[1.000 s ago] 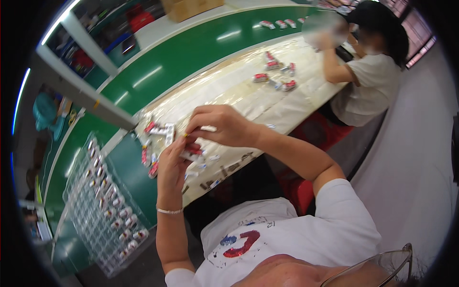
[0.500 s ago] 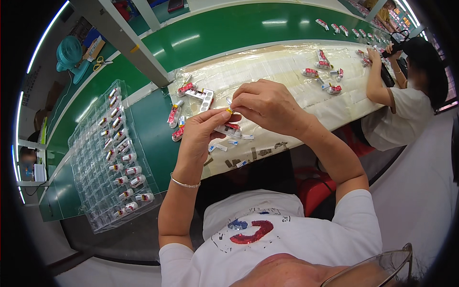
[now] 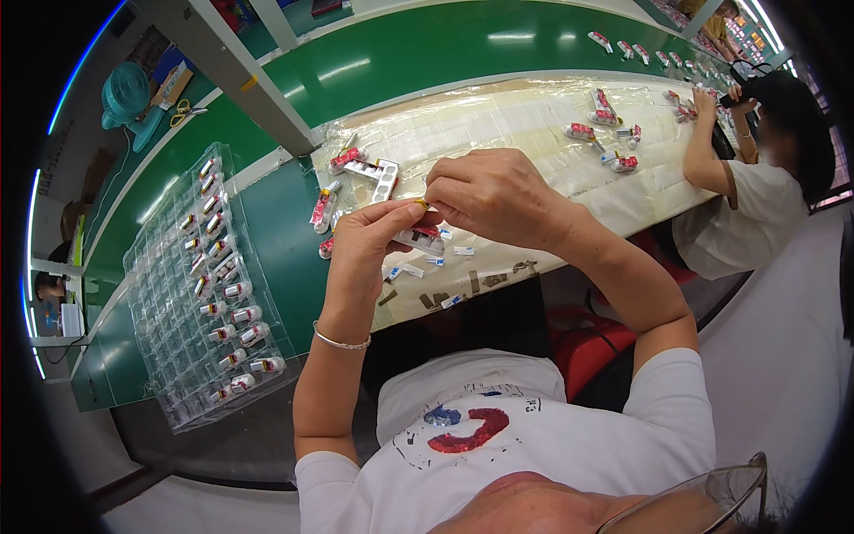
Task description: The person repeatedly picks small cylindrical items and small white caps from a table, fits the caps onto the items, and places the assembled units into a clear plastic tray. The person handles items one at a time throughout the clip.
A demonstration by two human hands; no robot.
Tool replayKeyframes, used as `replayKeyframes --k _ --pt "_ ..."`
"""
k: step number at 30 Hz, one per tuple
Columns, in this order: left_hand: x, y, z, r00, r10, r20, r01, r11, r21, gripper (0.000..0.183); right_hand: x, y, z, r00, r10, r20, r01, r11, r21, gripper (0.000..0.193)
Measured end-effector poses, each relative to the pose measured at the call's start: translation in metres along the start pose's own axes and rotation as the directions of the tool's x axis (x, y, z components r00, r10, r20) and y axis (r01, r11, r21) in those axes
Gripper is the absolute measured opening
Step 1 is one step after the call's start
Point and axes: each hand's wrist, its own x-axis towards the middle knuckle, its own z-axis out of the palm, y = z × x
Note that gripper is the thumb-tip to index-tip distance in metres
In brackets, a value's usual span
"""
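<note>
My left hand (image 3: 369, 233) is closed on a small red-and-white piece (image 3: 422, 238) with a pale rounded underside, which shows below the fingers. A tiny yellow part (image 3: 422, 204) sits between the left thumb and the right fingertips. My right hand (image 3: 498, 196) comes from the right with its fingers pinched together against that yellow part; whatever lies inside the pinch is hidden. Just beyond the left hand are similar red-and-white pieces (image 3: 322, 208) with silver ends, and a white strip with round holes (image 3: 384, 182). Small white-and-blue slips (image 3: 435, 262) lie below the hands.
At the left, a clear compartmented tray (image 3: 173, 334) holds several red-and-white pieces. More such pieces (image 3: 602, 109) lie farther right on the film-covered tabletop (image 3: 498, 116). A co-worker (image 3: 756, 196) sits at the right. A metal post (image 3: 258, 84) and a green fan (image 3: 124, 93) stand at the left.
The silver tip seen above my right fingertips is now out of sight. Both hands have shifted very slightly, still pinched together. The co-worker's hands have moved a little.
</note>
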Motion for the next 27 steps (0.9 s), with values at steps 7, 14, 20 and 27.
replayKeyframes --k 7,14,20,27 --pt "0.001 -0.004 0.001 0.999 0.034 -0.02 -0.033 0.999 0.025 0.022 0.0 0.003 0.002 0.988 0.155 -0.01 -0.153 0.98 0.131 0.006" --pt "0.001 -0.007 -0.002 0.995 0.096 0.019 -0.092 0.982 -0.166 0.021 -0.04 0.044 0.009 0.799 0.589 0.121 -0.488 0.518 0.702 0.012" --pt "0.001 -0.015 -0.001 0.99 0.102 0.102 -0.077 0.972 -0.223 0.024 -0.034 0.008 0.01 0.736 0.544 0.402 -0.552 0.138 0.822 0.029" --pt "-0.008 -0.013 0.008 0.963 0.102 0.251 0.047 0.849 -0.526 0.044 -0.021 -0.012 0.024 0.777 0.594 0.21 -0.254 -0.009 0.967 0.031"
